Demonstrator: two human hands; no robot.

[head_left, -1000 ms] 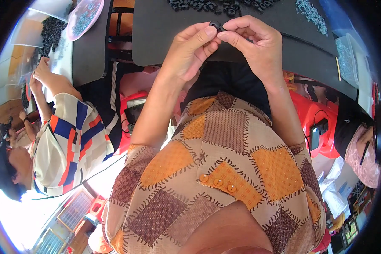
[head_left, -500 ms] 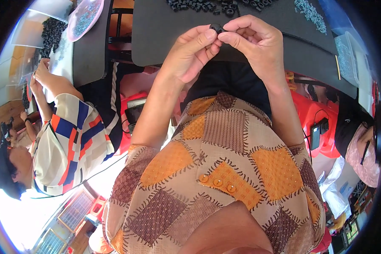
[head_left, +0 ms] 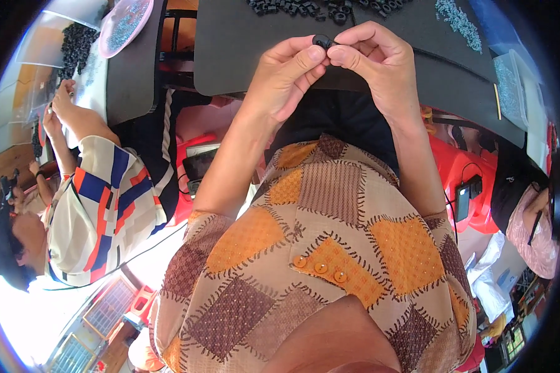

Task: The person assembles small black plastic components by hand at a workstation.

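Note:
Between my hands, just over the near part of the dark table [head_left: 242, 65], is a small round black part [head_left: 322, 41]. My left hand [head_left: 294, 68] pinches it between thumb and fingertips. From the other side, my right hand [head_left: 374, 56] has thumb and forefinger pressed together at the part's right edge; anything smaller in that pinch is hidden. Beyond my hands lies a pile of black ring-like parts [head_left: 292, 7] at the table's far side.
Small bluish pieces [head_left: 459, 23] are heaped at the far right, near a clear plastic tub [head_left: 510, 87] of similar pieces. A thin stick [head_left: 497, 101] lies by the table's right edge. At left, a co-worker [head_left: 106, 199] works beside a pink bowl [head_left: 123, 28] and black parts [head_left: 78, 50].
The round black part has turned a little in my fingers, showing more of its face. Both hands keep their pinch and have barely shifted.

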